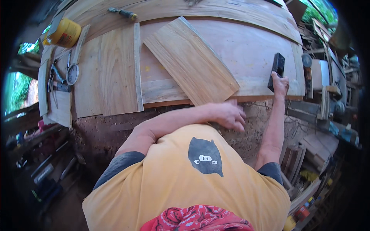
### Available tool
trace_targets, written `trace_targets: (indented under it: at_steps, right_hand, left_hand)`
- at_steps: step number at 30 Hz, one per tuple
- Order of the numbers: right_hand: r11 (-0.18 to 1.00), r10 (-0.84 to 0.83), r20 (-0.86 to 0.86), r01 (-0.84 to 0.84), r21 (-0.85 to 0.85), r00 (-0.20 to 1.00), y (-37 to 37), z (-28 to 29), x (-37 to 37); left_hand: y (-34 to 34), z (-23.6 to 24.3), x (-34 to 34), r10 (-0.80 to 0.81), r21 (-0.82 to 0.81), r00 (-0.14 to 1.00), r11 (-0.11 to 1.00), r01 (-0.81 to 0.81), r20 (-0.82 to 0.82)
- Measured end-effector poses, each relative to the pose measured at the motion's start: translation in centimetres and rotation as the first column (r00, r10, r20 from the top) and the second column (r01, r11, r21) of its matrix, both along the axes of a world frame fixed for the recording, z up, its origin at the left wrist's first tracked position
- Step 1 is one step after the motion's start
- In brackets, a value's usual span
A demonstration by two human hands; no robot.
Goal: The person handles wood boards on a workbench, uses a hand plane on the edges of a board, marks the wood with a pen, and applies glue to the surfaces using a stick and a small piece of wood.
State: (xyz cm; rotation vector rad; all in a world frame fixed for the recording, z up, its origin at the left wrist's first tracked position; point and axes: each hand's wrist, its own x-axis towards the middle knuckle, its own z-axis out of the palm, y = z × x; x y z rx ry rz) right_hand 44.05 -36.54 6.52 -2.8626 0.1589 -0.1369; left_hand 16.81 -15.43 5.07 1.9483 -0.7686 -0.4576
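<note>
My right hand (280, 84) grips the near end of a black oblong block (278, 65) at the right side of the workbench; its exact kind cannot be made out. My left hand (228, 116) is in front of my chest, just off the bench's near edge, its fingers loosely bent, apart and a little blurred. Nothing shows in it. Close by lies a loose wooden board (192, 61), set at a slant, its near corner reaching past the bench edge. More pale boards (111, 73) lie side by side to the left.
A yellow tub (66, 33) stands at the far left. Near it are a round-rimmed item (72, 74) and several hand tools (58, 75). A tool with a black and yellow handle (125, 14) lies at the back. Wood offcuts (295, 161) and clutter crowd the right side.
</note>
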Motion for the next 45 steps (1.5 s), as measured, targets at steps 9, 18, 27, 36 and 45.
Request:
trace_targets:
  at_steps: [9,18,27,36,45]
  right_hand:
    - [0.912,0.152,0.231,-0.046,-0.407,0.961,0.1,-2.6,-1.2]
    - [0.727,0.682,-0.199,-0.623,0.289,0.703,10.1,-3.7,-15.6]
    - [0.584,0.161,-0.306,0.16,0.796,0.938,7.7,-7.7,-27.8]
    - [0.383,0.308,-0.484,0.358,0.851,0.819,10.1,-6.3,-30.1]
    - [0.846,0.295,-0.056,-0.234,0.479,0.954,3.4,0.6,-14.7]
  left_hand:
    - [3.6,-1.0,-1.8,0.35,0.505,0.888,0.732,-0.457,0.298]
    - [5.6,-1.6,-3.8,0.494,0.236,0.804,0.782,-0.577,0.332]
    - [17.8,-3.6,-9.2,0.543,0.478,0.675,0.477,-0.737,0.499]
    - [29.7,-3.2,-0.5,0.826,0.477,0.302,0.046,-0.878,0.475]
    - [20.4,1.3,-10.9,0.976,0.24,0.15,0.186,-0.953,-0.159]
